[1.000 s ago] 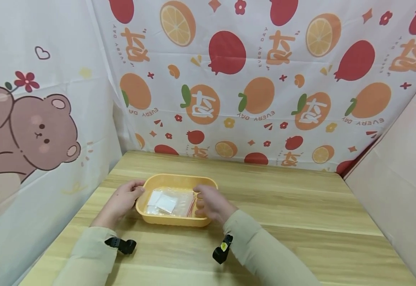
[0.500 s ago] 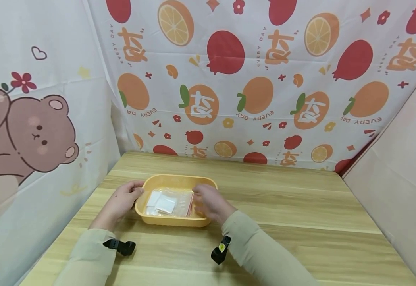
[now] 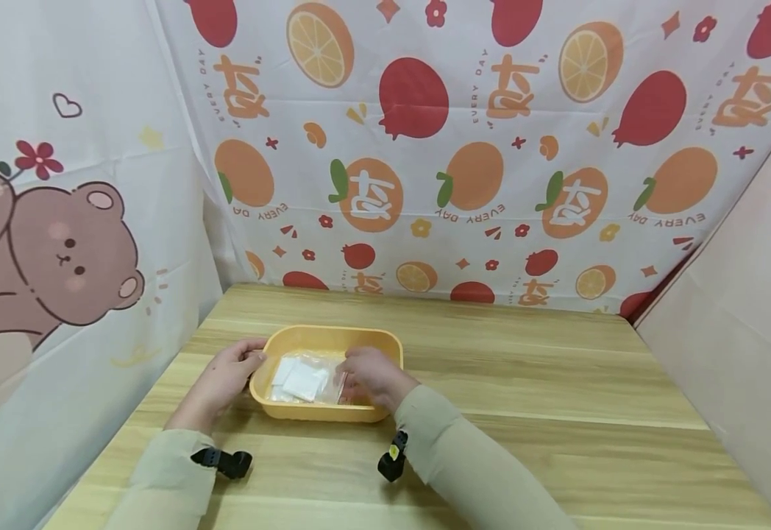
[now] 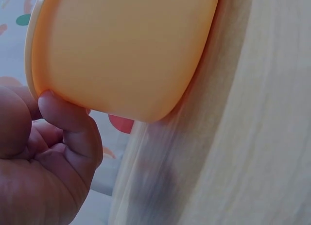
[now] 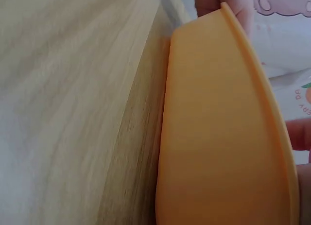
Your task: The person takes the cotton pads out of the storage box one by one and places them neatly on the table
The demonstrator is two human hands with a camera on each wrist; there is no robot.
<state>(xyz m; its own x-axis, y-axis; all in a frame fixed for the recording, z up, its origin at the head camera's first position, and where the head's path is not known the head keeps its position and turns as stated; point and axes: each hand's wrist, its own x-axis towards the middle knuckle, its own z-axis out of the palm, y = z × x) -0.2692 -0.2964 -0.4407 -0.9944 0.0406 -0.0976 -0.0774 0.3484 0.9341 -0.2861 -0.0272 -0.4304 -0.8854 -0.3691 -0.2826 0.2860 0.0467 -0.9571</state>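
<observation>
A yellow plastic basin (image 3: 326, 413) stands on the wooden table. Inside it lie clear plastic bags (image 3: 329, 390) with red edge lines at their right end, and white square packets (image 3: 304, 381) on the left. My left hand (image 3: 225, 375) grips the basin's left rim; in the left wrist view its curled fingers (image 4: 73, 125) meet the rim. Over the right half of the basin, my right hand (image 3: 374, 374) reaches in, fingers pointing down at the red-edged end of the bags. Its fingertips are blurred, and the basin wall hides most of that hand in the right wrist view.
The wooden table (image 3: 524, 397) extends to the right and in front of the basin. A fruit-printed cloth (image 3: 478, 243) hangs along the back edge, a bear-printed cloth (image 3: 81, 250) on the left. A pale cloth wall (image 3: 743, 309) bounds the right side.
My right hand has moved left within the basin, from the right side onto the red-edged end of the bags. My left hand stays at the left rim.
</observation>
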